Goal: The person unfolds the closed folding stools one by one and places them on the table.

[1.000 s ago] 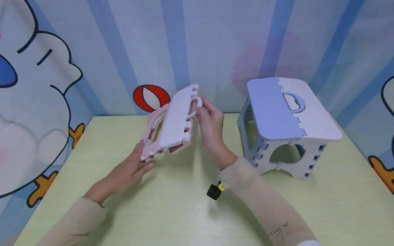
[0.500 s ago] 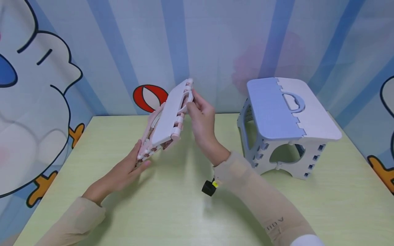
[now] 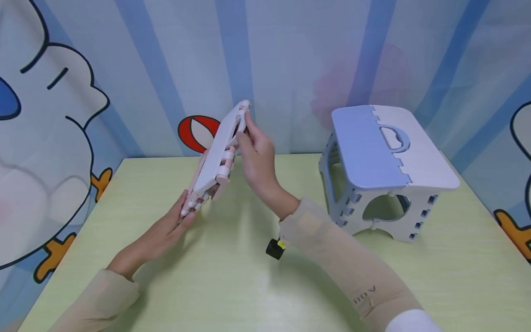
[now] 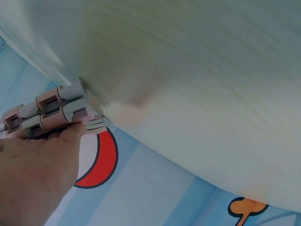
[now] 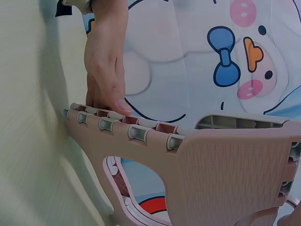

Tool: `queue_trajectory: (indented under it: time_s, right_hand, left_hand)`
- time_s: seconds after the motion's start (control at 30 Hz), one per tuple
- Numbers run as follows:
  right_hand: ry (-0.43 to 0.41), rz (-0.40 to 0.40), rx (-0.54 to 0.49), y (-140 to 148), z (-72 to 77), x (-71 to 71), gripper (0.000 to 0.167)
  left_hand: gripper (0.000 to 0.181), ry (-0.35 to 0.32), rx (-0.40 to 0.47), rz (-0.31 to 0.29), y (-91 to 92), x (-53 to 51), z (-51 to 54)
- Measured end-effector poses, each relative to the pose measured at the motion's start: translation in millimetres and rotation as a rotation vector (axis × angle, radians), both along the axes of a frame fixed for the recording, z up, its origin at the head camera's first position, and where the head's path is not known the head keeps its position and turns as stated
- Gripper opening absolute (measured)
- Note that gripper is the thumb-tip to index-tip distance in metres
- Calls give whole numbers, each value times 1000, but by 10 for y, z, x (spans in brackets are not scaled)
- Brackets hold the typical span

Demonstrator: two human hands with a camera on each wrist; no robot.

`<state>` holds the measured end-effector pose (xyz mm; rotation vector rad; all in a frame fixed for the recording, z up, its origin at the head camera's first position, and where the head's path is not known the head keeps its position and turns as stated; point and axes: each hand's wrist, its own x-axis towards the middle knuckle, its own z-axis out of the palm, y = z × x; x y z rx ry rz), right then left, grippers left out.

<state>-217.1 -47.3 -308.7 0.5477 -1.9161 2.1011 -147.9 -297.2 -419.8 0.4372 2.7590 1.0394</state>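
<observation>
At nine o'clock from the centre of my view, one pink-and-white folding stool (image 3: 217,152), nearly flat, tilts above the table (image 3: 207,286), top toward one o'clock. At its three o'clock my right hand (image 3: 260,161) pinches the handle (image 3: 242,126) between thumb and fingers, probably for a ready grip. At its seven, my left hand (image 3: 155,233) lies fairly straight-fingered, thumb apart, against the lower edge, seemingly to steady it. At three o'clock one blue-and-white stool (image 3: 369,147) stands unfolded, well apart, perhaps leaving working room. Counted: two stools, two hands, one red ball (image 3: 199,133) printed on the backdrop (image 3: 290,92) at ten o'clock, one black block (image 3: 275,249) near my right cuff (image 3: 298,219).
</observation>
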Motion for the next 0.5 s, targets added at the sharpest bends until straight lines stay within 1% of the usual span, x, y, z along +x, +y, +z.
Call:
queue_trajectory:
  time_s: [0.13,0.23,0.33,0.5]
  right_hand:
    - [10,-11,47,-44,23,-2,50]
    - [15,-6,64,-79,45,-1,50]
    - [28,13,74,-110,58,1,51]
    - [78,48,107,-145,75,-2,52]
  left_hand:
    - [74,1,12,6,-15,8,4]
    - [74,4,32,4,-26,8,2]
    - [73,20,53,-5,-39,2,-12]
    - [69,54,90,-26,-53,-8,-24]
